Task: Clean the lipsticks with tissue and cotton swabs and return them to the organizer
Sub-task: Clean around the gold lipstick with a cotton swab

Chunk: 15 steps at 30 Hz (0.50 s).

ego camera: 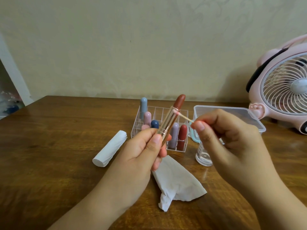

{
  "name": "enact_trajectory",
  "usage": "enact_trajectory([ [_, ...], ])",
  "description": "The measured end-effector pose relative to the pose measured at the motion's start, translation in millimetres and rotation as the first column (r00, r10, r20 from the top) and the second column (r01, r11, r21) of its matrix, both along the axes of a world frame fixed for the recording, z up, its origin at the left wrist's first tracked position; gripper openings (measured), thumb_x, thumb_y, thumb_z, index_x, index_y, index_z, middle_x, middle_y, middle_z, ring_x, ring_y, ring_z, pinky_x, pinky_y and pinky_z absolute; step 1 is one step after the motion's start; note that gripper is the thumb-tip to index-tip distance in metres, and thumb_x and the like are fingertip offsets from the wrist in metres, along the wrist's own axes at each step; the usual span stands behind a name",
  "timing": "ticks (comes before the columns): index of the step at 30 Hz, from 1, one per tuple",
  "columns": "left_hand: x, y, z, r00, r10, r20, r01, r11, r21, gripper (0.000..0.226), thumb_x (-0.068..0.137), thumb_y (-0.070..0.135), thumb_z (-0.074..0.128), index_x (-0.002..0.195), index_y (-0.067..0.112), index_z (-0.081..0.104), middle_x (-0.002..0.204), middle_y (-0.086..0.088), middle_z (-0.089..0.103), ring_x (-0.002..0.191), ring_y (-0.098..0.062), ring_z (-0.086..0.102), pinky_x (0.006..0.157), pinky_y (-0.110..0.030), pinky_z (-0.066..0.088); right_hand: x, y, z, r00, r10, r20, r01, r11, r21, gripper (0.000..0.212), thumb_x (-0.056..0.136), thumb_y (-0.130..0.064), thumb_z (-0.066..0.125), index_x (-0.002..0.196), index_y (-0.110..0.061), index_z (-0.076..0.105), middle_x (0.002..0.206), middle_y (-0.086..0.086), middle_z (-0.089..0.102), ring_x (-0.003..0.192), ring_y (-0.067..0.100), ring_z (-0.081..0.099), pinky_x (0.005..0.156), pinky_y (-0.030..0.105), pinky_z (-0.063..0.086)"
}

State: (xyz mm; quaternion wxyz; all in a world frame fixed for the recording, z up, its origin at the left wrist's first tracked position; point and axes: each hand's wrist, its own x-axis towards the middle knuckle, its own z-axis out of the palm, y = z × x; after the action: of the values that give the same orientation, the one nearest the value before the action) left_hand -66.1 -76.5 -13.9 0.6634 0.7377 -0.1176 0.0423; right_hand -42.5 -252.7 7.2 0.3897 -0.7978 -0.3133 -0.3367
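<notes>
– Where is the lipstick (172, 118)?

– In the middle of the frame, up off the table (49, 138). It is open, tilted, brown tip up. The left hand (141, 153) grips its gold tube, thumb in front.

– And the other hand?

– The right hand (229, 135) pinches a swab (183, 116). The swab's pink tip touches the lipstick just where the brown part meets the tube.

– What is behind?

– The organizer (166, 113), clear, with capped lipsticks standing in it. A clear box (232, 113) sits right of it, and a pink fan (285, 87) at the right edge.

– And lower down?

– A tissue (177, 181) lies flat under the hands. A white roll (110, 148) lies to its left. A small bottle (203, 155) stands near the right hand.
</notes>
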Motion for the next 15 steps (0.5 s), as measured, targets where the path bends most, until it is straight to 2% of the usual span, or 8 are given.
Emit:
enact_trajectory([
  [4, 0.1, 0.0, -1.0, 1.000, -0.013, 0.012, 0.013, 1.000, -0.001, 0.038, 0.076, 0.065, 0.041, 0.091, 0.040, 0.064, 0.072, 0.004, 0.054, 0.063, -0.008, 0.047, 0.074, -0.031, 0.045, 0.2, -1.7, 2.2, 0.999, -0.032, 0.005, 0.032, 0.999, 0.019, 0.017, 0.090, -0.031, 0.049, 0.084, -0.020, 0.061, 0.066, -0.014, 0.057, 0.063, 0.007, 0.054, 0.050, 0.016, 0.040],
  [6, 0.4, 0.4, -1.7, 1.000, -0.020, 0.014, 0.020, 1.000, -0.012, 0.039, 0.083, 0.067, 0.042, 0.091, 0.037, 0.065, 0.073, 0.002, 0.054, 0.064, -0.009, 0.047, 0.074, -0.032, 0.045, 0.9, -1.0, 1.0, 1.000, -0.029, 0.001, 0.029, 1.000, -0.006, 0.017, 0.090, -0.031, 0.049, 0.083, -0.020, 0.060, 0.064, -0.013, 0.056, 0.062, 0.009, 0.055, 0.050, 0.018, 0.041],
  [8, 0.2, 0.6, -1.3, 1.000, -0.024, 0.003, 0.024, 0.999, -0.038, 0.038, 0.082, 0.064, 0.042, 0.091, 0.036, 0.066, 0.073, 0.002, 0.054, 0.063, -0.009, 0.046, 0.072, -0.030, 0.044, 1.1, -0.1, 0.4, 1.000, -0.022, -0.003, 0.022, 0.999, -0.035, 0.017, 0.090, -0.032, 0.050, 0.081, -0.021, 0.060, 0.060, -0.007, 0.054, 0.061, 0.011, 0.054, 0.050, 0.019, 0.040],
  [12, -0.5, 0.5, 1.0, 0.999, -0.046, -0.024, 0.043, 0.995, -0.093, 0.033, 0.074, 0.055, 0.044, 0.090, 0.037, 0.067, 0.071, 0.004, 0.055, 0.061, -0.008, 0.046, 0.068, -0.028, 0.041, 0.1, 1.6, 0.4, 1.000, 0.002, -0.028, -0.005, 0.997, -0.082, 0.019, 0.089, -0.034, 0.050, 0.080, -0.021, 0.061, 0.076, -0.007, 0.057, 0.063, 0.011, 0.054, 0.051, 0.019, 0.040],
  [15, -0.2, 0.3, 0.4, 0.998, -0.047, -0.028, 0.044, 0.994, -0.101, 0.032, 0.080, 0.057, 0.046, 0.089, 0.035, 0.068, 0.071, 0.003, 0.054, 0.061, -0.009, 0.046, 0.069, -0.028, 0.040, -0.5, -0.1, 1.5, 0.999, 0.014, -0.040, -0.015, 1.000, -0.020, 0.018, 0.090, -0.034, 0.050, 0.081, -0.022, 0.060, 0.075, -0.007, 0.058, 0.063, 0.011, 0.055, 0.050, 0.022, 0.041],
])
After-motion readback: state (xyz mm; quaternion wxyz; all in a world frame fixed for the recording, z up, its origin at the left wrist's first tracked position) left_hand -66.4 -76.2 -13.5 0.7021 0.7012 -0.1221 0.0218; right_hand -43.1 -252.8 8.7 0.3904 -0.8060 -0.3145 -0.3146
